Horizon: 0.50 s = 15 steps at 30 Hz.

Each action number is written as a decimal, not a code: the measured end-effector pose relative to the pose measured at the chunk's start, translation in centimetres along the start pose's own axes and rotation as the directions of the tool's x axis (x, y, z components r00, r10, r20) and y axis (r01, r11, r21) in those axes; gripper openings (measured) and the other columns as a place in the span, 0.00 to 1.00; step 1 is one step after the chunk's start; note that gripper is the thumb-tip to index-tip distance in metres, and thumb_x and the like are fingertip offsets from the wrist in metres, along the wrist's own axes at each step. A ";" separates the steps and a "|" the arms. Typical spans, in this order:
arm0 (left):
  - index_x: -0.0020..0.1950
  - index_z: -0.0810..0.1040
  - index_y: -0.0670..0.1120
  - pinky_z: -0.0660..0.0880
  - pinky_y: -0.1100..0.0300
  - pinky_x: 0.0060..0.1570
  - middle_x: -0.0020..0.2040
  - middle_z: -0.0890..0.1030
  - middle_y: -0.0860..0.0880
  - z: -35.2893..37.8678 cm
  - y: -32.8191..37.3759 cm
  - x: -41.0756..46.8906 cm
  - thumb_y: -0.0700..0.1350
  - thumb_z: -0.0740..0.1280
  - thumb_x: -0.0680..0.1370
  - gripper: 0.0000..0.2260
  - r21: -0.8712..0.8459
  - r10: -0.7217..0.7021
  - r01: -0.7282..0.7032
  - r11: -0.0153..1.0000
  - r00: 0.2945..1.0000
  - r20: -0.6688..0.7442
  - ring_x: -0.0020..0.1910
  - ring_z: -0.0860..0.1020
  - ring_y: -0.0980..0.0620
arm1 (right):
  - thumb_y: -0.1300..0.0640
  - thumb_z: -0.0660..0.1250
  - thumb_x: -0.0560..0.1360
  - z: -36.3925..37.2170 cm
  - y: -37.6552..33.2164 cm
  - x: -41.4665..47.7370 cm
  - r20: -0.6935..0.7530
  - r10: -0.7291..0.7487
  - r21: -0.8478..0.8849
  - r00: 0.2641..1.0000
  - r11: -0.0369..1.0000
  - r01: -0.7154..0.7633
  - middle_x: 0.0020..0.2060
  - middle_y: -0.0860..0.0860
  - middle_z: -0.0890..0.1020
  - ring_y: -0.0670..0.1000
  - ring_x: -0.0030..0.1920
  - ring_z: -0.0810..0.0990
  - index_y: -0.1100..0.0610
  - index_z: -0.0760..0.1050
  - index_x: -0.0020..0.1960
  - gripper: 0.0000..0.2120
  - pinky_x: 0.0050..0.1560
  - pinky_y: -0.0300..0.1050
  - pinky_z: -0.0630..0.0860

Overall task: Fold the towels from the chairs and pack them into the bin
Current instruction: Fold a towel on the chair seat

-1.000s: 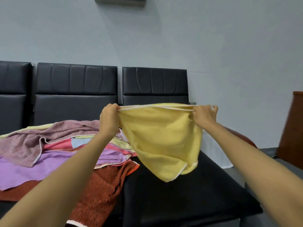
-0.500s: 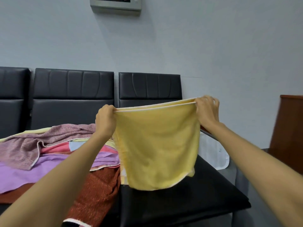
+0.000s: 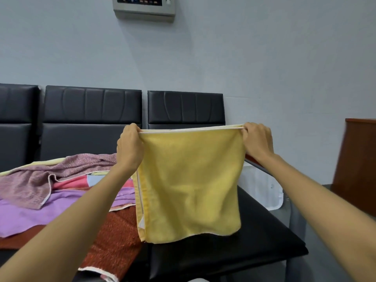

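A yellow towel [image 3: 191, 184], doubled over, hangs flat in the air above the right black chair seat [image 3: 254, 247]. My left hand [image 3: 129, 147] grips its top left corner and my right hand [image 3: 257, 142] grips its top right corner, so the top edge is pulled taut. On the chair seats to the left lies a heap of towels: a mauve speckled one [image 3: 40, 176], a purple one [image 3: 30, 212], a pink one [image 3: 75, 183] and a rust-red one [image 3: 116, 237] that hangs over the front edge. A white translucent bin [image 3: 262, 188] shows partly behind my right forearm.
A row of black padded chairs [image 3: 91, 110] stands against a grey wall. A metal control panel [image 3: 144, 8] is mounted high on the wall. A brown wooden cabinet [image 3: 358, 163] stands at the right edge. A grey metal chair arm [image 3: 293, 210] runs beside the bin.
The towel hung crumpled with a pointed bottom; now it is stretched wide and hangs as a flat square. Both hands moved apart and slightly up, and the view tilted upward.
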<state>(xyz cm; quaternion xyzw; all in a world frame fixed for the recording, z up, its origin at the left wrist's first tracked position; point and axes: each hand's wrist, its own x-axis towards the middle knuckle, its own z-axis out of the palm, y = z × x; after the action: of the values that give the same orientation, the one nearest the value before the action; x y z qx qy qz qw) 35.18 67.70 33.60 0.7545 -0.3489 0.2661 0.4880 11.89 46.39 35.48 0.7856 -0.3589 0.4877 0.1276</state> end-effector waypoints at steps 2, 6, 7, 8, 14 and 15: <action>0.50 0.70 0.37 0.63 0.54 0.42 0.52 0.73 0.39 0.2 0.5 -0.3 0.29 0.52 0.74 0.11 -0.039 0.033 -0.034 0.999 0.999 -0.030 0.43 0.68 0.44 | 0.64 0.56 0.76 0.0 0.2 -0.5 -0.034 0.009 0.044 0.999 0.999 -0.008 0.40 0.61 0.79 0.55 0.37 0.67 0.61 0.67 0.37 0.10 0.47 0.47 0.63; 0.50 0.70 0.37 0.60 0.57 0.40 0.50 0.72 0.40 0.8 0.9 -0.9 0.28 0.53 0.72 0.12 -0.104 0.075 -0.088 0.991 0.990 -0.121 0.41 0.66 0.47 | 0.63 0.54 0.72 1.0 0.5 -1.9 -0.147 0.054 0.244 0.988 0.970 -0.017 0.39 0.62 0.74 0.56 0.37 0.69 0.65 0.70 0.40 0.08 0.42 0.46 0.64; 0.51 0.71 0.37 0.60 0.57 0.40 0.49 0.72 0.40 1.0 0.8 -1.0 0.28 0.53 0.72 0.12 -0.115 0.085 -0.103 0.988 0.985 -0.149 0.41 0.67 0.47 | 0.64 0.54 0.71 1.2 0.6 -2.2 -0.180 0.059 0.278 0.982 0.961 -0.006 0.39 0.63 0.74 0.57 0.36 0.70 0.66 0.71 0.41 0.09 0.40 0.45 0.63; 0.51 0.71 0.37 0.61 0.57 0.40 0.49 0.72 0.39 1.4 0.7 -1.0 0.28 0.53 0.72 0.12 -0.123 0.094 -0.115 0.986 0.982 -0.167 0.42 0.68 0.46 | 0.65 0.54 0.70 1.7 0.7 -2.4 -0.208 0.063 0.300 0.976 0.954 0.003 0.39 0.64 0.74 0.59 0.35 0.71 0.68 0.72 0.41 0.09 0.38 0.45 0.63; 0.53 0.73 0.38 0.64 0.55 0.44 0.51 0.75 0.41 5.9 -0.5 -0.1 0.29 0.54 0.72 0.13 -0.054 0.080 -0.087 0.995 0.991 -0.112 0.52 0.70 0.42 | 0.71 0.56 0.70 5.5 1.9 -2.7 -0.199 0.146 0.380 0.969 0.923 -0.061 0.45 0.64 0.75 0.58 0.39 0.73 0.69 0.72 0.46 0.08 0.37 0.36 0.57; 0.53 0.73 0.38 0.64 0.55 0.46 0.51 0.75 0.41 6.7 -1.0 0.2 0.29 0.54 0.73 0.13 -0.015 0.093 -0.095 0.995 0.992 -0.090 0.52 0.69 0.42 | 0.72 0.56 0.71 6.2 2.1 -2.7 -0.174 0.159 0.396 0.972 0.915 -0.079 0.46 0.64 0.75 0.56 0.40 0.72 0.69 0.72 0.48 0.08 0.37 0.35 0.57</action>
<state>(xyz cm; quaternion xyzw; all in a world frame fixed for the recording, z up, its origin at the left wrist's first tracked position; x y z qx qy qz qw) 36.51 61.71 30.64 0.7199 -0.3642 0.3191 0.4972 13.94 42.69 29.81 0.7181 -0.2880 0.6331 -0.0239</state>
